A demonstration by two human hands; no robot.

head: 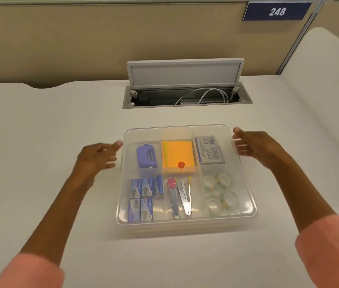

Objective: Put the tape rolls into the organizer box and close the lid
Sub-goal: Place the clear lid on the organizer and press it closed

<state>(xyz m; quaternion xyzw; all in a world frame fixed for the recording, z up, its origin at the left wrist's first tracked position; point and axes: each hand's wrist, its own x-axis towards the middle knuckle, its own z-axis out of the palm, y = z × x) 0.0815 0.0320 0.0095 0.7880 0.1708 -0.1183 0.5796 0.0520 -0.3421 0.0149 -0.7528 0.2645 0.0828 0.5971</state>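
Note:
A clear plastic organizer box sits on the white desk with its translucent lid lying flat on top. Several clear tape rolls lie in the front right compartment, seen through the lid. My left hand hovers just left of the box, fingers spread, fingertips near the lid's left edge. My right hand is at the lid's right edge near the back corner, fingers apart; whether they touch the lid is unclear. Neither hand holds anything.
Other compartments hold a purple hole punch, orange sticky notes, a grey packet, blue staple boxes and metal staple removers. Behind the box, a desk cable hatch stands open. A partition wall closes the back.

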